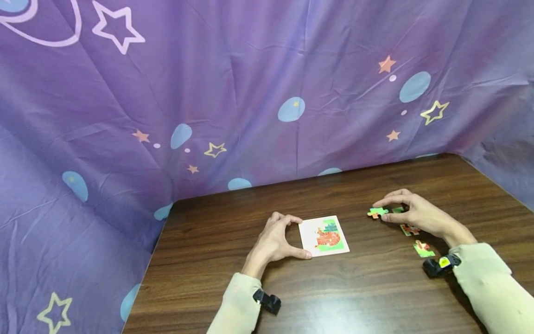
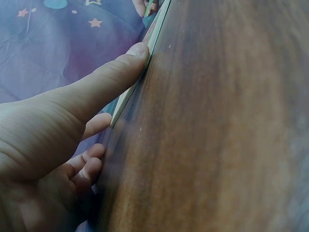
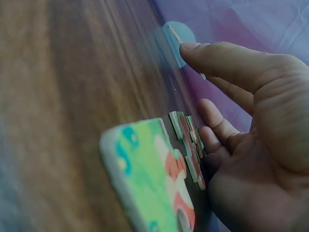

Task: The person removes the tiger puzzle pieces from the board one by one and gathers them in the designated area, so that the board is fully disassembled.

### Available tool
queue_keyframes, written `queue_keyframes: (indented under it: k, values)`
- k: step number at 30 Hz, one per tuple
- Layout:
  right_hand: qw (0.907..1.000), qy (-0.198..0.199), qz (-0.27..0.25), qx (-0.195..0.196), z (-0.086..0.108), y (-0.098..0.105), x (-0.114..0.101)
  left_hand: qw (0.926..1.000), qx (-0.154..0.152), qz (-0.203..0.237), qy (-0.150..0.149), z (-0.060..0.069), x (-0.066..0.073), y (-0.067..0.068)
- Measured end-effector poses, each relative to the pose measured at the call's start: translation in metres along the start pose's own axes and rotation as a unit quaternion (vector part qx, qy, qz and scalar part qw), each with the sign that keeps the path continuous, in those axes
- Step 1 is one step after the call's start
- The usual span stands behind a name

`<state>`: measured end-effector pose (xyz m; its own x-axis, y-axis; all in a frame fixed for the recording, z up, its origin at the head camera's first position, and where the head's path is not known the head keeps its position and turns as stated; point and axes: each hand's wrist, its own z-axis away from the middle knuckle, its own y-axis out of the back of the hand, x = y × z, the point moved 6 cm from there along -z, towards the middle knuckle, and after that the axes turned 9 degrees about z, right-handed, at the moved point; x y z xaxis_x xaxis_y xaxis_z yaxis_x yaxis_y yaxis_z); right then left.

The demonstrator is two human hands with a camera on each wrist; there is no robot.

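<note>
A square white puzzle board (image 1: pixel 308 237) lies on the table, part of an orange animal and green pieces fitted in it. My left hand (image 1: pixel 272 239) holds its left side, with the thumb at the near corner and the index finger at the far one. To the right of the board, my right hand (image 1: pixel 423 217) pinches a green and orange puzzle piece (image 1: pixel 377 212) between thumb and index finger, raised off the table in the right wrist view. Under and beside that hand lie loose pieces, including a green and red puzzle piece (image 1: pixel 424 253); the hand partly hides others.
The dark wooden table (image 1: pixel 333 292) ends at a purple curtain (image 1: pixel 250 93) with stars and blue ovals, behind and to the left. A black strap with a small camera (image 1: pixel 442 265) sits on the right wrist, and another wrist camera (image 1: pixel 268 301) on the left.
</note>
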<state>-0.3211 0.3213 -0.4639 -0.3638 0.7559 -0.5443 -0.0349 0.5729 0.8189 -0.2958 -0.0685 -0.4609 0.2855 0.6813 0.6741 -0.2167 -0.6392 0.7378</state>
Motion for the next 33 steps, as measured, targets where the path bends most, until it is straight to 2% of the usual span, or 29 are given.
queue_keyframes:
  k: [9,17,33]
  values:
    - [0.9999,-0.008,-0.007,-0.013,-0.0006,-0.0066,0.0016,1.0000,0.001,0.001,-0.002,0.0002,0.0006,-0.0008]
    - [1.0000,-0.002,0.005,-0.007,-0.0032,-0.0065,-0.0002,1.0000,0.001,0.001,-0.002,0.0004,0.0003,-0.0003]
    - [0.9999,-0.002,-0.003,-0.012,-0.0043,-0.0076,-0.0009,1.0000,-0.002,0.002,-0.001,-0.0006,-0.0009,-0.0015]
